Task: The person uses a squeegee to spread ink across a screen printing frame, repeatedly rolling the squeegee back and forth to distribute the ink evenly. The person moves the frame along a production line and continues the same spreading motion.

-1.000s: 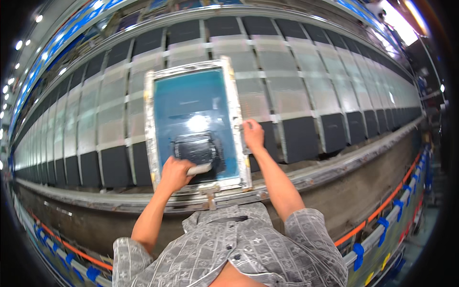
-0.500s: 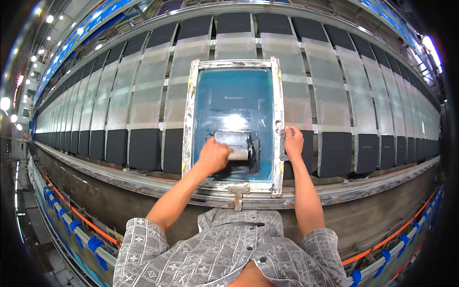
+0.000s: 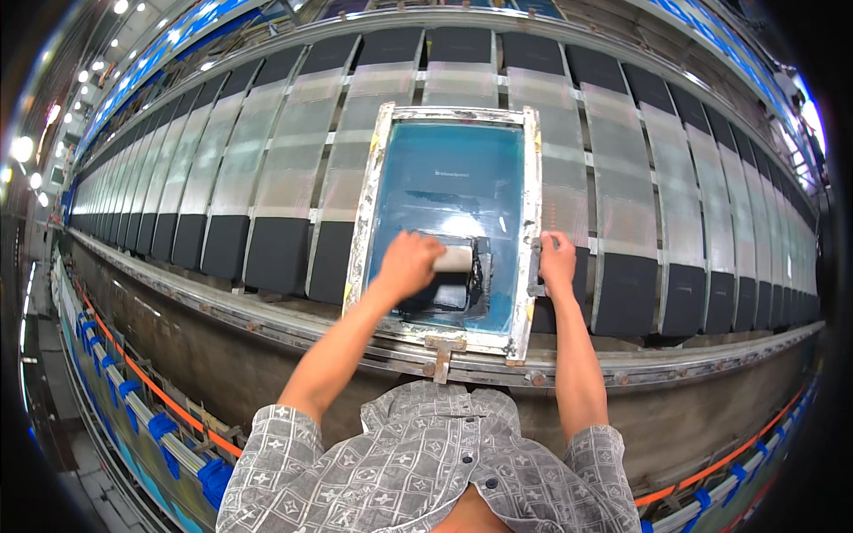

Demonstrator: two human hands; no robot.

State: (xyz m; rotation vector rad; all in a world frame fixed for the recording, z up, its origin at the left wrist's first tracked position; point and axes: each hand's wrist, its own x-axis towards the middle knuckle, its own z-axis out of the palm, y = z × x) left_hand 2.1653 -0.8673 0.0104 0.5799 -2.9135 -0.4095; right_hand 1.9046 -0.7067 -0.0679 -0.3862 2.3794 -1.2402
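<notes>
A screen-printing frame (image 3: 531,186) with a whitish, stained rim and blue mesh (image 3: 444,147) lies across the row of boards before me. My left hand (image 3: 410,264) is closed around the end of a squeegee (image 3: 455,259) with a pale, wooden-looking bar, over the near half of the mesh. Dark ink (image 3: 480,280) lies around the squeegee, and a shiny patch shows just nearer to me. At the frame's right side, my right hand (image 3: 557,262) has its fingers curled on a small dark metal bracket (image 3: 535,266); the grip itself is partly hidden.
Long boards bearing dark cloth pieces (image 3: 626,289) at both ends run off to the left and right. A metal rail (image 3: 613,369) passes along their near edge, with a rusty bracket (image 3: 442,355) at the frame's bottom. Blue ties (image 3: 160,428) hang from a lower side bar.
The squeegee in my left hand has moved away from me over the mesh, uncovering a shiny patch nearer to me. My right hand stays at the frame's side. The view has shifted slightly.
</notes>
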